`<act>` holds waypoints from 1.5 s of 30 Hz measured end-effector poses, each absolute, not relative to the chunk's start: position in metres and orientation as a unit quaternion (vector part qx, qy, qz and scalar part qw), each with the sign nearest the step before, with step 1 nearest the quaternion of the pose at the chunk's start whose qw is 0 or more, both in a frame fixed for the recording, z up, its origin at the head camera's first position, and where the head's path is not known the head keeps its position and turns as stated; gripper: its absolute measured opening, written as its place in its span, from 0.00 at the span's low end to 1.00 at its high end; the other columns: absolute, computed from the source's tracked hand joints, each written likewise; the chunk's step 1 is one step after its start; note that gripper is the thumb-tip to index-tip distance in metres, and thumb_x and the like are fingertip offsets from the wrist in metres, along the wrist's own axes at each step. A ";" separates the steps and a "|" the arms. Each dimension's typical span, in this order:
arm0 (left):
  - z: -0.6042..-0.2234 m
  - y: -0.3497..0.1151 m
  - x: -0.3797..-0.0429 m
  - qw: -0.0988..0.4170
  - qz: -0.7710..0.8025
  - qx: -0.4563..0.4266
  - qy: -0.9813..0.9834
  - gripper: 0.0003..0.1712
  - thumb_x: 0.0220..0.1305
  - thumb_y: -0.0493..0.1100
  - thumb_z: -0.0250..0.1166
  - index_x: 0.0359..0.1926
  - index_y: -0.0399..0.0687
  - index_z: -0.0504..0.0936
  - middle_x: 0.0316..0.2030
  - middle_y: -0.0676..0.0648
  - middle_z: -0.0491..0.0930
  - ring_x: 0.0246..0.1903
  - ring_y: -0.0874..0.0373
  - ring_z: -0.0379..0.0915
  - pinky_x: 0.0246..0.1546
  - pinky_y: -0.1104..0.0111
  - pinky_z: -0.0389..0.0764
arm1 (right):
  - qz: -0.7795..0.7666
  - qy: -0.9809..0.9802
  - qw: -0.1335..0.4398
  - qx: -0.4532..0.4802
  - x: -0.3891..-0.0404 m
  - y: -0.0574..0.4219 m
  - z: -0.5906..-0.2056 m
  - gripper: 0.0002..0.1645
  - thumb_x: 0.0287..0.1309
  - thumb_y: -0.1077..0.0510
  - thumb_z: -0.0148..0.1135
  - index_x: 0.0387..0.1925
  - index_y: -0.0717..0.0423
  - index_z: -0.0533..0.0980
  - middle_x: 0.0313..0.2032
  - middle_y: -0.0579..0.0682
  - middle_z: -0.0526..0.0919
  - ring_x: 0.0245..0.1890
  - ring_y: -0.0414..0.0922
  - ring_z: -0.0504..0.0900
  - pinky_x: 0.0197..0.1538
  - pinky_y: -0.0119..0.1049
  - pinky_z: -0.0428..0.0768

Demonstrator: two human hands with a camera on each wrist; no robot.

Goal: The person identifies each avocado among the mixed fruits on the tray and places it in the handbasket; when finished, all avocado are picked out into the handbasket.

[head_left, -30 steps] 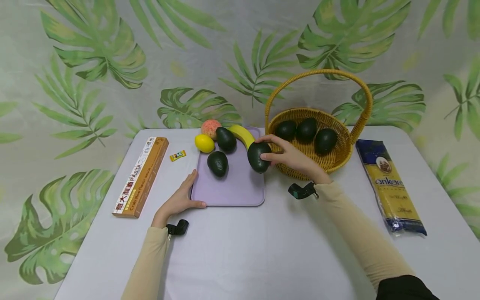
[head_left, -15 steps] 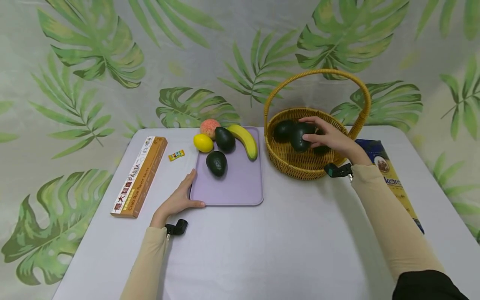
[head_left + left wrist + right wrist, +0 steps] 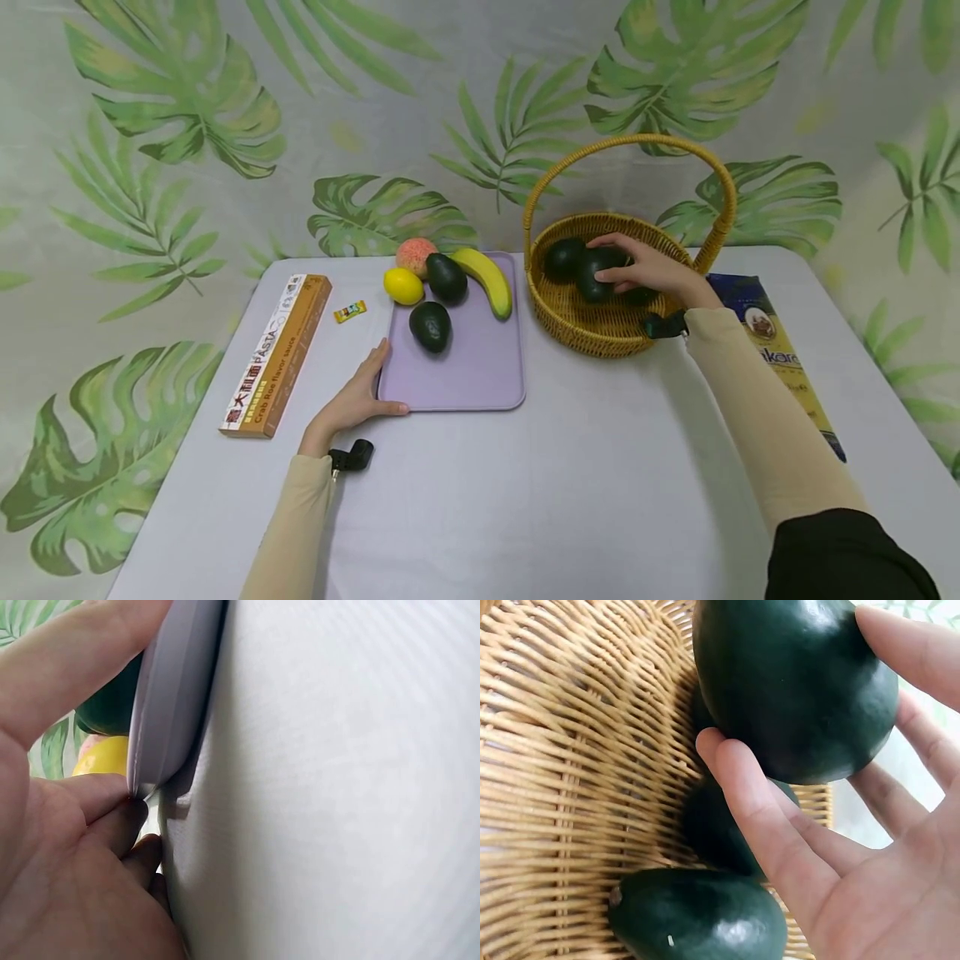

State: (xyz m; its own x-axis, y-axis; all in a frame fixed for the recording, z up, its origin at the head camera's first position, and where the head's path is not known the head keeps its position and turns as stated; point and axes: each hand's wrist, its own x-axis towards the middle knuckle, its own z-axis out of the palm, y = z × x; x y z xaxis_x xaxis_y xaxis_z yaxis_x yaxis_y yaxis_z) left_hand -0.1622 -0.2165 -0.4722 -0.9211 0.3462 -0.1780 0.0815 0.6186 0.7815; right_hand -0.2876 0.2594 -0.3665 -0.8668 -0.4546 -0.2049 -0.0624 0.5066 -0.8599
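Observation:
My right hand (image 3: 651,271) holds a dark green avocado (image 3: 592,283) inside the wicker basket (image 3: 573,332), thumb on one side and fingers on the other. The right wrist view shows this avocado (image 3: 795,690) above other avocados (image 3: 701,911) lying in the basket, partly hidden. My left hand (image 3: 352,404) rests at the front left corner of the lilac tray (image 3: 465,387), fingers along its left edge and thumb along its front. On the tray sit two avocados (image 3: 431,327), a banana (image 3: 491,283), a lemon (image 3: 403,286) and a peach (image 3: 415,255) at the back left.
A pasta box (image 3: 277,358) and a small yellow candy packet (image 3: 349,312) lie left of the tray. Behind my right forearm, a blue and yellow pasta bag (image 3: 776,333) lies partly covered. The basket's tall handle (image 3: 630,142) arches above its opening.
My right hand has carried the avocado rightward from above the tray's right side into the basket, then shifted slightly left there. My left hand has stayed at the tray corner.

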 end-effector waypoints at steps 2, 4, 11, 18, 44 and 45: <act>-0.472 -0.216 -0.161 0.156 0.420 0.122 0.886 0.69 0.48 0.52 0.76 0.75 0.43 0.35 0.74 0.41 0.32 0.72 0.44 0.25 0.68 0.46 0.36 | -0.466 0.845 0.214 -0.153 -0.290 0.255 -0.367 0.36 0.64 0.52 0.60 0.69 0.52 0.58 0.71 0.59 0.48 0.45 0.54 0.79 0.51 0.51 0.77; -0.472 -0.216 -0.161 0.155 0.418 0.123 0.886 0.68 0.48 0.51 0.76 0.75 0.42 0.35 0.74 0.41 0.32 0.72 0.44 0.25 0.68 0.47 0.36 | -0.464 0.844 0.219 -0.158 -0.291 0.249 -0.367 0.36 0.64 0.54 0.60 0.69 0.53 0.58 0.70 0.60 0.49 0.42 0.55 0.78 0.47 0.49 0.78; -0.472 -0.221 -0.157 0.151 0.418 0.119 0.888 0.68 0.49 0.51 0.76 0.75 0.42 0.35 0.74 0.39 0.32 0.72 0.42 0.25 0.68 0.46 0.35 | -0.447 0.844 0.238 -0.176 -0.300 0.226 -0.375 0.32 0.65 0.59 0.59 0.67 0.55 0.60 0.67 0.57 0.55 0.33 0.57 0.73 0.39 0.49 0.77; -0.472 -0.223 -0.155 0.152 0.419 0.115 0.888 0.68 0.49 0.50 0.76 0.75 0.42 0.35 0.74 0.40 0.32 0.72 0.43 0.25 0.68 0.47 0.36 | -0.419 0.845 0.268 -0.196 -0.304 0.203 -0.375 0.30 0.64 0.65 0.56 0.67 0.55 0.63 0.69 0.58 0.53 0.52 0.57 0.69 0.52 0.55 0.72; -0.471 -0.216 -0.161 0.155 0.413 0.120 0.889 0.68 0.48 0.52 0.76 0.75 0.41 0.35 0.74 0.39 0.32 0.72 0.42 0.25 0.68 0.46 0.35 | -0.562 0.782 0.188 -0.195 -0.253 0.225 -0.356 0.27 0.68 0.55 0.55 0.65 0.60 0.65 0.63 0.59 0.67 0.53 0.58 0.76 0.58 0.57 0.69; -0.471 -0.216 -0.161 0.155 0.413 0.119 0.890 0.69 0.48 0.52 0.76 0.75 0.41 0.35 0.74 0.39 0.32 0.72 0.42 0.25 0.68 0.46 0.35 | -0.563 0.778 0.188 -0.204 -0.251 0.221 -0.357 0.27 0.69 0.54 0.54 0.65 0.60 0.65 0.62 0.59 0.67 0.52 0.58 0.77 0.58 0.57 0.69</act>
